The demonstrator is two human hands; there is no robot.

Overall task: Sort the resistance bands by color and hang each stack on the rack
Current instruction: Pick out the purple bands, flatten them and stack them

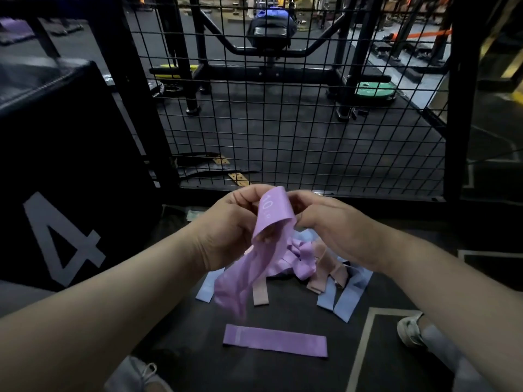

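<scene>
The dark floor [297,315] carries one purple band [276,340] lying flat. Just behind it is a tangled heap [325,267] of purple, pink and blue bands. A black box [70,165] stands left.

Resistance bands: one purple lifted, the rest on the floor [195,355].
Purple band [272,217], printed "10", is pinched between left hand [226,230] and right hand [335,232], hanging slack. Second purple band [276,341] lies flat, nearest. Just beyond, a jumbled pile [305,257] of purple, pink and light-blue bands.
</scene>
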